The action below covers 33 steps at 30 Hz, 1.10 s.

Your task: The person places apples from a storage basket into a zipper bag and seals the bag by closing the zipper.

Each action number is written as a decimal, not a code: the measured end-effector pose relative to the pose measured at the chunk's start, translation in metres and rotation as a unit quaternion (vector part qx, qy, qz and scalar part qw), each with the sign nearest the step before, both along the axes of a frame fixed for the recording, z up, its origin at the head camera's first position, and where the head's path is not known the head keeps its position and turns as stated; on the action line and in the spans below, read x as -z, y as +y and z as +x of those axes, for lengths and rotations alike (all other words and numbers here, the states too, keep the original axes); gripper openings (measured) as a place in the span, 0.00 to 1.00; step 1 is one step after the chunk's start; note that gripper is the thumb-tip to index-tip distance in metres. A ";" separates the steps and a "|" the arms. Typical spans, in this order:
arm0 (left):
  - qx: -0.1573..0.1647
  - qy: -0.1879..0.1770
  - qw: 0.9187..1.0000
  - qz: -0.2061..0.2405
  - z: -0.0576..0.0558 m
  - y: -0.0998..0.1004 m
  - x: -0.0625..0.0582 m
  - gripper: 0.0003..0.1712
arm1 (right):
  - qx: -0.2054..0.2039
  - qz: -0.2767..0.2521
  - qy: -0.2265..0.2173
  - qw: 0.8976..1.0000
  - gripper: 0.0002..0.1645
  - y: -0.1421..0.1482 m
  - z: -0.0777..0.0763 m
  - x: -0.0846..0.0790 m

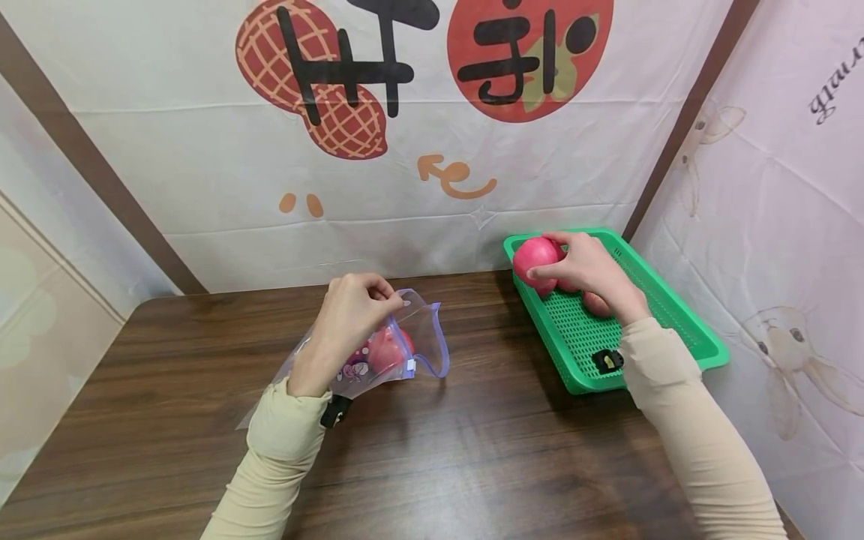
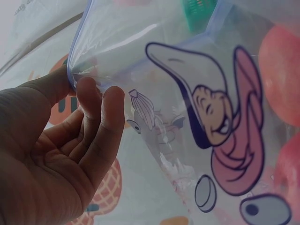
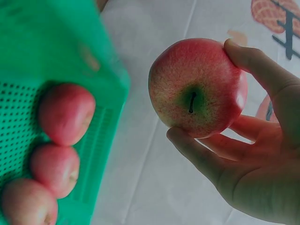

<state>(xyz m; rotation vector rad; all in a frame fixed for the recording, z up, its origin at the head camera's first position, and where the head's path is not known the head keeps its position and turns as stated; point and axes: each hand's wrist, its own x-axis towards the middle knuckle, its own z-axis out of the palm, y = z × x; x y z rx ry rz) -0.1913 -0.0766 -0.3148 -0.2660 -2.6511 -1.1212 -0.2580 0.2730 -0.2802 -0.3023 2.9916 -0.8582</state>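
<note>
My right hand (image 1: pixel 589 268) holds a red apple (image 3: pixel 197 89) between thumb and fingertips, raised over the far left corner of the green plastic basket (image 1: pixel 678 315). The stem end shows in the right wrist view. Several more apples (image 3: pixel 65 114) lie on the basket's perforated floor. To the left, my left hand (image 1: pixel 351 315) pinches the upper edge of a clear zip bag (image 1: pixel 440 345) with purple trim and cartoon prints. The bag lies along the table with its mouth held open toward the right. Inside it are red apples (image 2: pixel 283 75), partly hidden by the hand and prints.
The dark wooden table (image 1: pixel 459 450) carries both the bag and the basket. Behind it hangs a white printed cloth (image 1: pixel 405 240), and another cloth (image 1: pixel 763 300) hangs close along the basket's right side. Black wrist cameras (image 1: pixel 335 411) are strapped at both cuffs.
</note>
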 end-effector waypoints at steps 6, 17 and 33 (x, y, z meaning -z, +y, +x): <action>0.000 -0.003 1.000 0.001 0.000 0.000 0.000 0.05 | -0.010 -0.028 -0.010 1.000 0.46 -0.024 0.006 -0.004; -0.002 -0.002 1.000 -0.003 -0.001 0.000 0.002 0.05 | -0.012 0.012 -0.012 1.000 0.48 -0.057 0.018 -0.014; -0.004 0.002 1.000 -0.002 0.000 0.002 0.001 0.06 | -0.115 -0.008 -0.010 0.993 0.47 -0.098 0.034 -0.007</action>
